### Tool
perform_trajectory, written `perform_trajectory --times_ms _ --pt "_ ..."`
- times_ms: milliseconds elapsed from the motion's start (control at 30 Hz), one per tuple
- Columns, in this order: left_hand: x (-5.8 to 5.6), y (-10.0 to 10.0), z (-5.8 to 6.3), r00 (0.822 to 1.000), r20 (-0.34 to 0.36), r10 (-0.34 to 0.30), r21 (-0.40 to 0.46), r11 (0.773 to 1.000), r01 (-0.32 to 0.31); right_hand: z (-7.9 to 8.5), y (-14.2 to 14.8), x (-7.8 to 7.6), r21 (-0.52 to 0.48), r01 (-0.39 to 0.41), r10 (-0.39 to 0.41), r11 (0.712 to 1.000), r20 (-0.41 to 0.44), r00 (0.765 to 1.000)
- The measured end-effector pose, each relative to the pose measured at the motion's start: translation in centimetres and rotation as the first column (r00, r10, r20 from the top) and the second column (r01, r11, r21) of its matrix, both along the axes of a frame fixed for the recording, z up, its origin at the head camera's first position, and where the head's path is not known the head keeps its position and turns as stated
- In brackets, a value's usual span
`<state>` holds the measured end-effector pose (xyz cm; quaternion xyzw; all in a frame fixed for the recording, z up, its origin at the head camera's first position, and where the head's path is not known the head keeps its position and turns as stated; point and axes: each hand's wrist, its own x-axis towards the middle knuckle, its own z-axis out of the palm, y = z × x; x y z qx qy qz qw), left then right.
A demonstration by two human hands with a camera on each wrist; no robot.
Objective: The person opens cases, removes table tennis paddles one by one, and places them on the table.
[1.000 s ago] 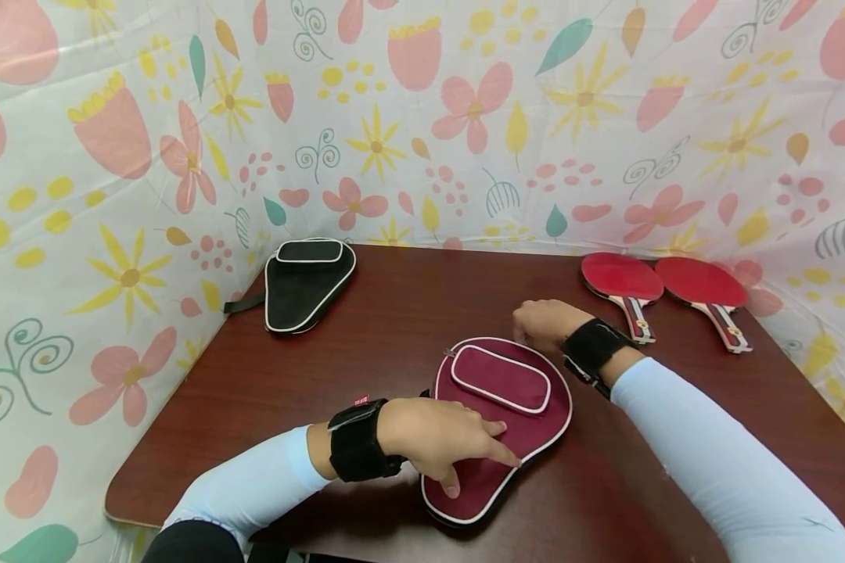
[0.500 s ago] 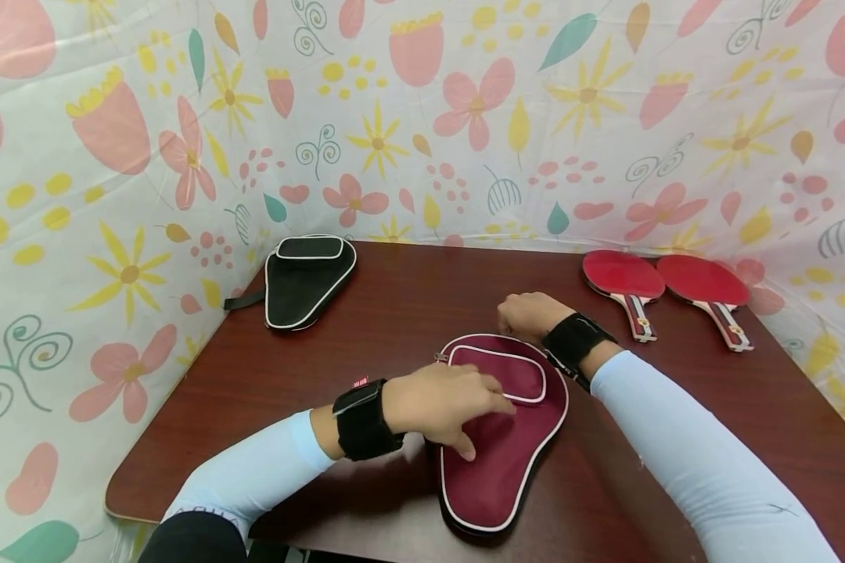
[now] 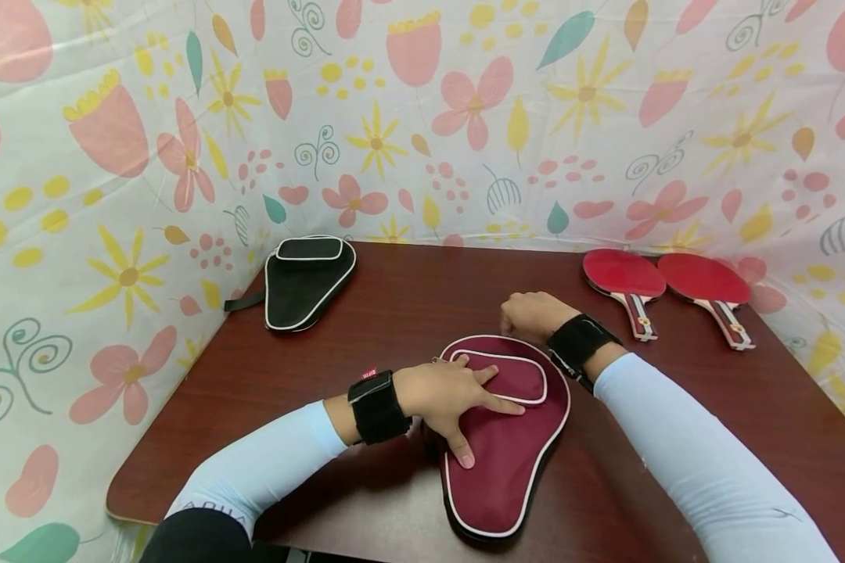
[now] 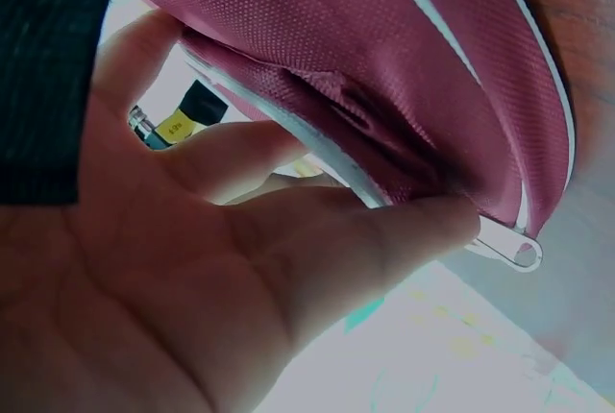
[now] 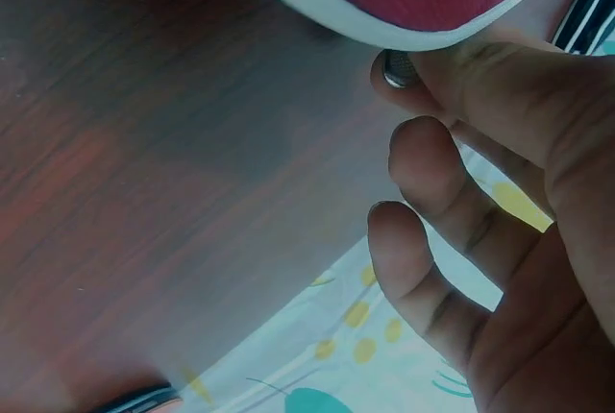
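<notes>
We're prob. working the zip pull (image 5: 400,70) of the red case (image 3: 501,450) on the counter (image 3: 401,313): R hand (image 3: 537,317) pinches it at the far edge, L hand (image 3: 445,395) rests spread on top. Next move prob. needs a steady draw w/ L hand bracing.

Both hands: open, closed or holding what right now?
Left hand: open, spread on the maroon case.
Right hand: closed, pinching a small metal tab, probably a zipper pull, at the case's edge.
</notes>
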<state>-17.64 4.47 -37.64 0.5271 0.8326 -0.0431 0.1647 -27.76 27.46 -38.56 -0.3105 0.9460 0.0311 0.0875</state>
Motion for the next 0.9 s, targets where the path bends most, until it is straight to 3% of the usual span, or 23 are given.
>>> perform_trajectory --times_ms 367,700,900 --pt "0.1 0.1 -0.2 1.0 0.011 0.021 0.009 1.0 -0.021 0.0 0.7 0.8 0.029 0.002 -0.001 1.0 -0.021 1.0" --pt "0.0 0.1 0.1 1.0 0.012 0.004 0.013 1.0 -0.004 0.0 2.7 2.3 -0.026 -0.019 0.018 0.999 -0.032 0.999" --pt "0.1 0.1 0.0 0.998 0.028 0.054 -0.007 0.999 -0.054 -0.1 4.2 3.7 -0.066 -0.044 0.041 0.997 -0.056 0.998"
